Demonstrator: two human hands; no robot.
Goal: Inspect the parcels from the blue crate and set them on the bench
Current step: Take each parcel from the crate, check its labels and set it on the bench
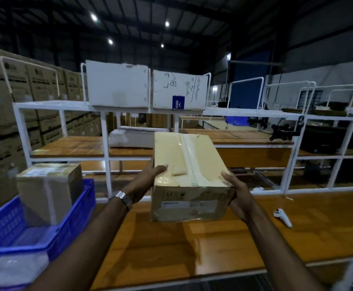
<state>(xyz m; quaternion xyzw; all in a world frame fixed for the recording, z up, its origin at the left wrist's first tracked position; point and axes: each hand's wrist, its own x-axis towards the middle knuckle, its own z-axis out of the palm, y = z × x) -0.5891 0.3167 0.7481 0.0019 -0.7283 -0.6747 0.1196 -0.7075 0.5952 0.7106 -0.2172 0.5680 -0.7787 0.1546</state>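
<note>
I've got the taped parcel (189, 177) gripped in both hands, left hand (150, 175) and right hand (237, 194) clamping its sides, lifted above the wooden surface (213, 244). Its label is too blurred to read. Another parcel (47, 190) stands in the blue crate (74, 217), its base hidden.

Wooden bench (224, 244), orange-brown top, white frame. Blue crate (74, 219) at left edge, overhanging it; whether resting on bench or beside it, cannot tell. White handheld device (283, 217) lying flat toward right end, near back edge. Small pale sliver (288, 198) just behind it at back edge. White rack (106, 131) rising along back edge, wooden shelves (74, 147) inside.
</note>
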